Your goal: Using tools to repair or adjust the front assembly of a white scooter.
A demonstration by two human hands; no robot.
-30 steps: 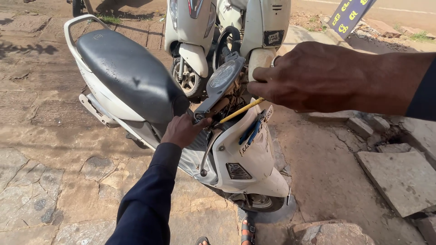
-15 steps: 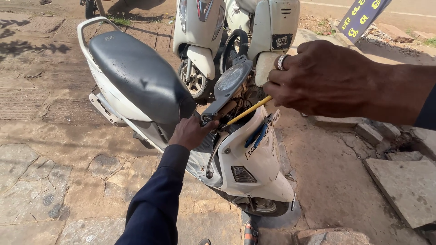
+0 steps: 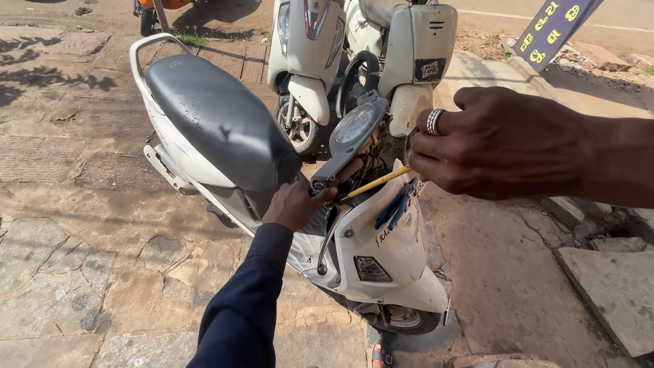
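gripping a thin yellow-shafted screwdriver (image 3: 376, 182) in closed right hand (image 3: 504, 142), shaft pointing toward eight o'clock into white scooter's opened handlebar housing (image 3: 354, 146); nearer left hand (image 3: 294, 204) curling closed around the handlebar grip there.

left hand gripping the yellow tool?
No: the right hand holds the thin yellow tool, while the left hand rests at the white scooter below its handlebar.

bright sun | hard shadows upper left | sharp focus | no glare
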